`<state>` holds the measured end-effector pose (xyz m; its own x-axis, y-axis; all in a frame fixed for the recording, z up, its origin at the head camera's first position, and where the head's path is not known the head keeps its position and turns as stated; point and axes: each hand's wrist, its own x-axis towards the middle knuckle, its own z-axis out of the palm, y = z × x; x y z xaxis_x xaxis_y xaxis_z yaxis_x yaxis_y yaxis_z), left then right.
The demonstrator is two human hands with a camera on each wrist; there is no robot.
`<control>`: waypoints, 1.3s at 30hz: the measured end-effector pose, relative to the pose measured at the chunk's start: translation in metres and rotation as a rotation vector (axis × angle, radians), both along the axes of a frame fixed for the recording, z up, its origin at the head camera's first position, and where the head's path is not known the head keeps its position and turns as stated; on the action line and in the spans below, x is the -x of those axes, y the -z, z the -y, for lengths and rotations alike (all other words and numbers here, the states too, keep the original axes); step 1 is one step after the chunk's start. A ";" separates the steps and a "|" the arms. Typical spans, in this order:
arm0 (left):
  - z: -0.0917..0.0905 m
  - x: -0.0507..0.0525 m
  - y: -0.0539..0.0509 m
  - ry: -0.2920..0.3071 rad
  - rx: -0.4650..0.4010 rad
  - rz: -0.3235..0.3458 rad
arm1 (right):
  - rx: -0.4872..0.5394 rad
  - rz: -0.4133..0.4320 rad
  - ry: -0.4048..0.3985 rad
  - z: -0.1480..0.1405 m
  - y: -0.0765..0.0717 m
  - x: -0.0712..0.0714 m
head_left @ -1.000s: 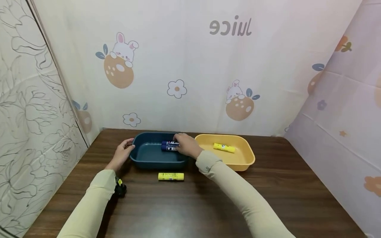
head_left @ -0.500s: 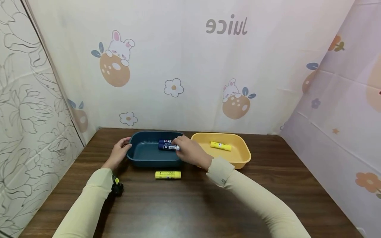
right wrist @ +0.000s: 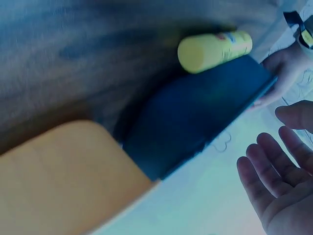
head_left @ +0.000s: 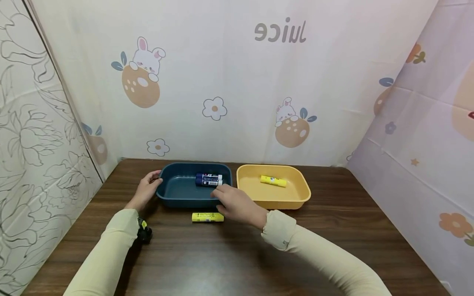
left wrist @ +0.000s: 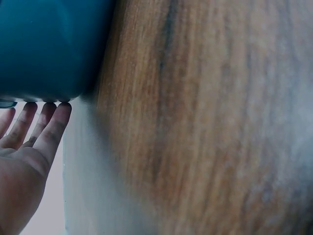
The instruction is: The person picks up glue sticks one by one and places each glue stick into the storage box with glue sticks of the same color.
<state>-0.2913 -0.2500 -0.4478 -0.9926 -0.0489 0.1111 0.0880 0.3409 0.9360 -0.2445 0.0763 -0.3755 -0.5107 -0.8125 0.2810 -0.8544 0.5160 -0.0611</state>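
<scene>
My left hand (head_left: 146,190) touches the left side of a dark blue tray (head_left: 174,203), its extended fingertips (left wrist: 59,111) against the outer wall. Two navy glue sticks (head_left: 208,181) with white ends lie side by side in that tray's right half. Over the tray's front right corner hovers my right hand (head_left: 238,205), fingers apart and nothing between them. Just left of and below it, a yellow glue stick (head_left: 207,217) lies on the table in front of the tray. In the right wrist view, thumb and fingers of the right hand (right wrist: 283,181) are spread.
A yellow tray (head_left: 274,204) stands right of the blue one, with another yellow glue stick (head_left: 273,181) lying in it. Both trays sit near the back edge of the brown wooden table (head_left: 207,255). A printed curtain (head_left: 229,74) hangs behind.
My right hand has let go of the navy glue stick in the blue tray and drawn back toward the front. The left hand stays at the tray's left side.
</scene>
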 end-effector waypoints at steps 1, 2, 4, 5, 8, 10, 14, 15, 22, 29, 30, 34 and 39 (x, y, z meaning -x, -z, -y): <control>0.000 0.000 0.000 -0.001 -0.005 0.001 | -0.003 0.006 -0.002 0.000 0.002 -0.002; 0.001 0.000 0.000 -0.001 -0.003 0.002 | -0.007 0.012 -0.003 0.001 0.004 -0.003; 0.001 0.000 0.000 0.002 -0.002 0.001 | -0.013 0.020 -0.009 0.002 0.008 -0.005; 0.001 0.000 0.000 0.004 -0.006 0.002 | -0.017 0.019 -0.015 0.003 0.010 -0.006; 0.001 0.000 0.001 0.007 -0.008 0.000 | -0.036 0.028 -0.016 0.005 0.017 -0.008; 0.001 0.000 0.001 0.008 -0.009 -0.001 | -0.058 0.044 -0.002 0.006 0.022 -0.008; 0.001 -0.001 0.001 0.017 -0.010 -0.003 | -0.105 0.095 0.039 0.008 0.031 -0.008; 0.001 -0.001 0.001 0.020 -0.011 -0.004 | -0.119 0.100 0.046 0.008 0.033 -0.008; 0.000 -0.002 0.001 0.014 -0.009 0.001 | -0.164 0.077 0.062 0.012 0.046 -0.007; 0.000 -0.001 0.001 0.012 -0.008 0.007 | -0.180 0.075 0.100 0.020 0.048 -0.007; 0.000 -0.001 0.000 0.012 -0.009 0.008 | -0.185 0.076 0.105 0.021 0.049 -0.006; -0.002 -0.006 -0.007 0.020 -0.020 0.019 | -0.208 0.067 0.124 0.024 0.053 -0.005; -0.004 -0.011 -0.012 0.020 -0.031 0.027 | -0.209 0.043 0.137 0.027 0.058 -0.004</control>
<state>-0.2807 -0.2457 -0.4362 -0.9960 -0.0317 0.0834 0.0695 0.3102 0.9481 -0.2408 0.0493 -0.4340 -0.6279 -0.7731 0.0896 -0.7746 0.6319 0.0241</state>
